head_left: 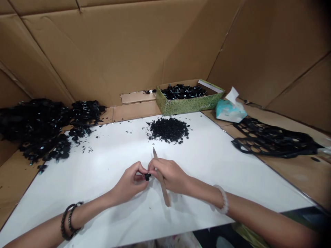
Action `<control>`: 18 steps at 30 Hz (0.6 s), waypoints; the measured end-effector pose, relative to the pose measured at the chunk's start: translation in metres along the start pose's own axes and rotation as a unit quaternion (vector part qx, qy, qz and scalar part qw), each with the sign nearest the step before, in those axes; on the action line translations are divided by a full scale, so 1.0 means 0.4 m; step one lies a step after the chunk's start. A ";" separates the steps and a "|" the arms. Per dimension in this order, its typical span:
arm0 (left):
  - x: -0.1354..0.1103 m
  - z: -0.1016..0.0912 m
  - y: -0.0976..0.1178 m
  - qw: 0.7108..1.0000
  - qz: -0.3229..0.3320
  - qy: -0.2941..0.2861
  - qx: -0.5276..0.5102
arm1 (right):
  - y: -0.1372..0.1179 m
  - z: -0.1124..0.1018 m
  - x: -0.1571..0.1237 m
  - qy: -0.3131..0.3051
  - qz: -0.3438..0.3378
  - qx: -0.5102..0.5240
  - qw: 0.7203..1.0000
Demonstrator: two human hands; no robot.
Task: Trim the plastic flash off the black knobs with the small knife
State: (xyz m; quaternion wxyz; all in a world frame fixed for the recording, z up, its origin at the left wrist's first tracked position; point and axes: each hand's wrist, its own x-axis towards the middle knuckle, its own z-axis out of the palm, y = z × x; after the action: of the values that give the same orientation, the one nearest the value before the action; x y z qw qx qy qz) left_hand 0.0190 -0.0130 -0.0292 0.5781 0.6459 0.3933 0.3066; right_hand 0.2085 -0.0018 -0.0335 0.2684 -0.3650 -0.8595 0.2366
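My left hand [129, 184] and my right hand [172, 175] meet over the white board [103, 165], near its front middle. Between their fingertips is a small black part [147, 176], pinched by the left hand's fingers. The right hand is closed round a thin tan stick [163, 187], which points away from me past the fingers and runs back across the hand. A pile of small black rings [168, 129] lies further back on the board.
A green box [188, 103] holding black parts with pale tips stands at the back. Heaps of black parts [43, 127] lie at left, a black perforated sheet [271, 139] at right, and a tissue pack [229, 109] beside the box. Cardboard walls surround everything.
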 end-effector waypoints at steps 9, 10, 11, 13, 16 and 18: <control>0.013 -0.010 -0.016 0.993 -0.032 -0.005 -0.111 | 0.008 0.020 0.022 0.050 0.146 0.449 0.880; 0.015 -0.011 -0.015 0.991 -0.037 -0.006 -0.132 | 0.004 0.019 0.022 0.053 0.158 0.476 0.864; 0.017 -0.012 -0.013 0.987 -0.041 -0.009 -0.154 | -0.001 0.018 0.022 0.054 0.172 0.504 0.845; 0.021 -0.012 -0.010 0.979 -0.045 -0.011 -0.199 | -0.010 0.017 0.021 0.054 0.207 0.558 0.802; 0.024 -0.010 -0.010 0.966 -0.051 -0.009 -0.253 | -0.021 0.014 0.018 0.057 0.239 0.611 0.752; 0.025 -0.007 -0.012 0.961 -0.055 -0.011 -0.272 | -0.025 0.012 0.018 0.056 0.238 0.621 0.745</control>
State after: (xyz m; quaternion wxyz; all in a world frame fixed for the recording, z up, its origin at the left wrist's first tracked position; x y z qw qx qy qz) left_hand 0.0210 -0.0028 -0.0341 0.7518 0.4453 0.3238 0.3629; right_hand 0.1963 -0.0038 -0.0290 0.4183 -0.3232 -0.3912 0.7534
